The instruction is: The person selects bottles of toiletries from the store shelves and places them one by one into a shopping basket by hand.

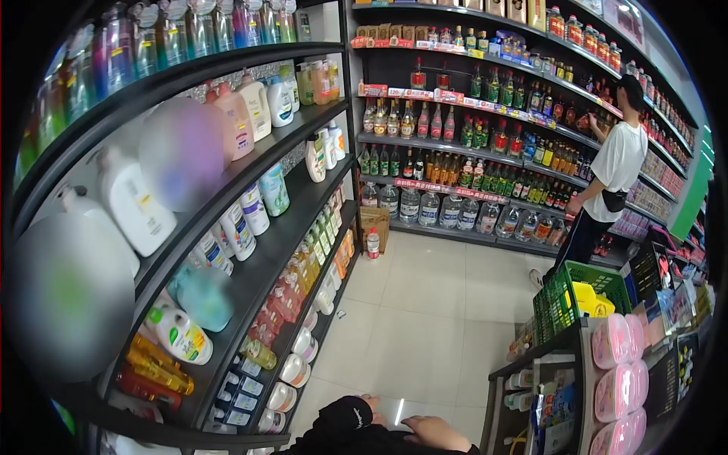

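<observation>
My left hand [373,410] and right hand [438,434] are low in frame, just beside each other over the tiled floor [413,334]; can't tell whether either's fingers are spread, pressed together or pinching anything. Nearest goods: white tubs [282,396] on the bottom tier of the black shelving [262,277], left of my hands, untouched.

The head camera looks forward and down over the left hand [370,408] and right hand [437,434], close beside the near shelf [292,226], facing the bottom edge of the far shelf [455,233].
</observation>
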Tool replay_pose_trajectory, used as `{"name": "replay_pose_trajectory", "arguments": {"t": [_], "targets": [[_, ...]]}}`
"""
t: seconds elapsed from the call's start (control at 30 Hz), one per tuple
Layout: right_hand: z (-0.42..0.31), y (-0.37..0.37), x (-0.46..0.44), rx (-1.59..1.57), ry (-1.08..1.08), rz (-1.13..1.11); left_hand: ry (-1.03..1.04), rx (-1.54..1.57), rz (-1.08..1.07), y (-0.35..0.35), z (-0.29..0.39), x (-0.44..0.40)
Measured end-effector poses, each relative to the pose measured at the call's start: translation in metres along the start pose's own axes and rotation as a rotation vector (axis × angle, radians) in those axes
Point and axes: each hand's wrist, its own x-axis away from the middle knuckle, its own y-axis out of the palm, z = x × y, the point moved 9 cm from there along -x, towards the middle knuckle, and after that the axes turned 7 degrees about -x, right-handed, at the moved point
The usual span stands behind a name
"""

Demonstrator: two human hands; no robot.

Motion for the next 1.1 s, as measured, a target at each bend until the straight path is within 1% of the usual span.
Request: {"name": "replay_pose_trajectory", "arguments": {"t": [0.07,0.1,0.13,0.2,0.23,0.3,0.33,0.4,0.43,0.47,0.5,0.6,0.67,0.7,0.73,0.8,0.83,0.87,0.9,0.93,1.0,1.03,1.07,1.1], "targets": [[0.017,-0.010,-0.021,0.008,0.038,-0.031,-0.149,-0.123,-0.054,-0.019,-0.025,-0.008],[0.022,-0.017,-0.034,0.026,0.073,-0.045,-0.138,-0.091,-0.062,-0.033,-0.027,-0.009],[0.024,-0.024,-0.048,0.004,0.064,-0.055,-0.108,-0.068,0.010,-0.032,-0.039,-0.019],[0.023,-0.034,-0.073,-0.048,-0.022,-0.123,-0.082,0.008,0.046,-0.042,-0.051,-0.028],[0.037,-0.024,-0.088,-0.066,-0.059,-0.137,-0.092,0.012,0.023,-0.043,-0.057,-0.034],[0.034,-0.045,-0.112,-0.173,-0.063,-0.181,-0.187,0.010,-0.016,-0.050,-0.073,-0.041],[0.032,-0.058,-0.126,-0.251,-0.069,-0.213,-0.191,0.007,-0.037,-0.050,-0.081,-0.046],[0.048,-0.075,-0.152,-0.241,-0.097,-0.186,-0.185,0.108,0.092,-0.068,-0.096,-0.060],[0.061,-0.076,-0.168,-0.196,-0.150,-0.202,-0.187,0.109,0.089,-0.075,-0.103,-0.071],[0.068,-0.086,-0.183,-0.148,-0.206,-0.219,-0.233,0.138,0.026,-0.080,-0.111,-0.082],[0.076,-0.101,-0.196,-0.144,-0.213,-0.223,-0.281,0.169,-0.034,-0.087,-0.118,-0.094],[0.104,-0.132,-0.231,-0.139,-0.180,-0.327,-0.264,0.162,-0.047,-0.112,-0.134,-0.139],[0.136,-0.151,-0.255,-0.062,-0.198,-0.281,-0.251,0.188,-0.023,-0.131,-0.143,-0.168],[0.154,-0.163,-0.267,-0.054,-0.115,-0.282,-0.233,0.187,0.032,-0.146,-0.148,-0.186],[0.162,-0.178,-0.276,-0.053,-0.117,-0.292,-0.216,0.188,0.088,-0.169,-0.146,-0.198],[0.177,-0.218,-0.295,0.126,-0.077,-0.184,-0.232,0.227,0.056,-0.196,-0.147,-0.216],[0.186,-0.228,-0.302,0.133,-0.087,-0.180,-0.218,0.231,0.074,-0.212,-0.144,-0.221],[0.193,-0.232,-0.310,0.131,-0.095,-0.209,-0.207,0.239,0.094,-0.223,-0.143,-0.227],[0.205,-0.235,-0.319,0.150,-0.041,-0.251,-0.157,0.228,0.102,-0.225,-0.147,-0.234],[0.216,-0.238,-0.328,0.169,0.012,-0.292,-0.175,0.255,0.103,-0.226,-0.156,-0.239],[0.220,-0.244,-0.349,0.171,-0.028,-0.351,-0.226,0.277,0.118,-0.240,-0.173,-0.240],[0.221,-0.246,-0.360,0.171,-0.050,-0.380,-0.279,0.267,0.079,-0.245,-0.185,-0.241],[0.223,-0.247,-0.372,0.168,-0.055,-0.393,-0.288,0.278,0.075,-0.259,-0.195,-0.244],[0.225,-0.249,-0.385,0.143,-0.056,-0.406,-0.331,0.312,0.004,-0.265,-0.207,-0.247]]}}
